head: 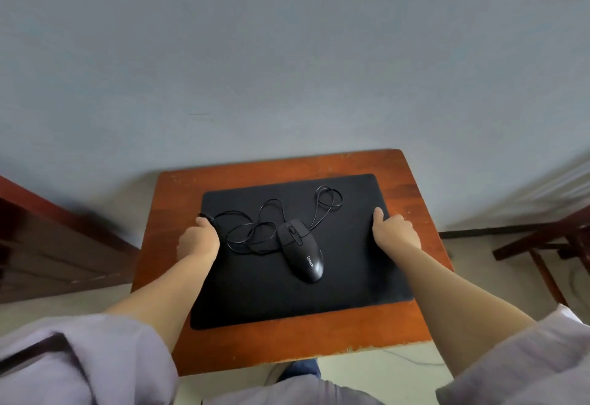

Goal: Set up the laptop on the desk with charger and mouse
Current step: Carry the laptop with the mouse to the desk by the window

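A flat black slab that looks like the closed laptop (351, 277) lies on a small reddish wooden desk (287, 347). On top of it rests a black wired mouse (303, 254), its thin cable (255, 229) tangled in loops across the lid, with the plug end near the left edge. My left hand (198, 238) grips the laptop's left edge, thumb on top. My right hand (396, 229) grips the right edge the same way. No charger is in view.
The desk stands against a pale blue-grey wall (287, 69). Dark wooden furniture (48, 245) is close on the left, and a dark wooden chair frame (558, 245) stands on the right. A thin cable (412, 360) lies on the floor below the desk's front edge.
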